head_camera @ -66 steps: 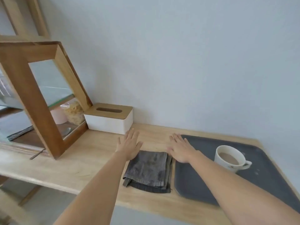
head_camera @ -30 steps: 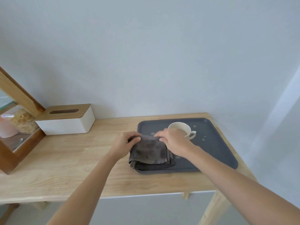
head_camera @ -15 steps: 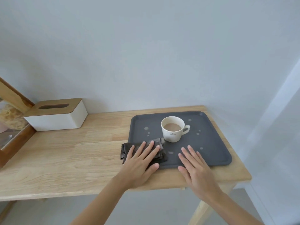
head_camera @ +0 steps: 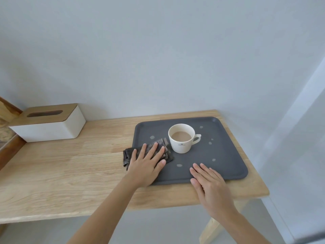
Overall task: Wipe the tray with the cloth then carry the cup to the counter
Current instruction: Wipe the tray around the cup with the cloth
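A dark grey tray (head_camera: 226, 155) with pale spots lies at the right end of a wooden table (head_camera: 70, 166). A white cup (head_camera: 182, 139) of milky coffee stands on the tray, handle to the right. A folded grey cloth (head_camera: 163, 143) straddles the tray's left edge, just left of the cup. My left hand (head_camera: 146, 164) lies flat on the cloth, fingers spread. My right hand (head_camera: 209, 182) rests flat on the tray's front edge, holding nothing.
A white tissue box (head_camera: 47, 123) with a wooden lid stands at the back left against the wall. Part of a wooden-framed cabinet (head_camera: 7, 138) shows at the far left. The table's right end drops off just past the tray.
Both hands slid the cloth from the table onto the tray's left side. My right hand left the cloth and settled flat on the tray's front. The view swung right.
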A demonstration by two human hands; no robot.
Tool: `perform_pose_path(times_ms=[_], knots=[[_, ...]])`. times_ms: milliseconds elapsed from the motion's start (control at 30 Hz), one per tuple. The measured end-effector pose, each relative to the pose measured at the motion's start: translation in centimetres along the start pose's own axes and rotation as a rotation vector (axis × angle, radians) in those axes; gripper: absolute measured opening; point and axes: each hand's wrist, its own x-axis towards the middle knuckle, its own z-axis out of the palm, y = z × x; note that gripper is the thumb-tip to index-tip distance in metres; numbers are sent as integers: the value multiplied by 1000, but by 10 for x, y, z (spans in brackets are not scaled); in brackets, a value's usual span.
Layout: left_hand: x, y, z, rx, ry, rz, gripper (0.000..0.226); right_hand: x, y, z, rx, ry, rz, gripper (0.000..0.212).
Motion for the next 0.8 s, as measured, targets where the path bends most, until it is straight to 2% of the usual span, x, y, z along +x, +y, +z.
perform_pose_path(times_ms=[100, 400, 633, 800], knots=[[32, -5, -6, -5, -23, -54, 55, 1, 2, -1, 34, 15, -13, 55], [101, -26, -21, -7, -55, -123, 54, 2, 2, 0, 53, 28, 1, 51], [95, -40, -19, 15, 29, -29, 50, 3, 1, 0, 34, 18, 34, 57], [51, -36, -13, -57, 91, 83, 48, 3, -1, 0, 42, -2, 61, 60]])
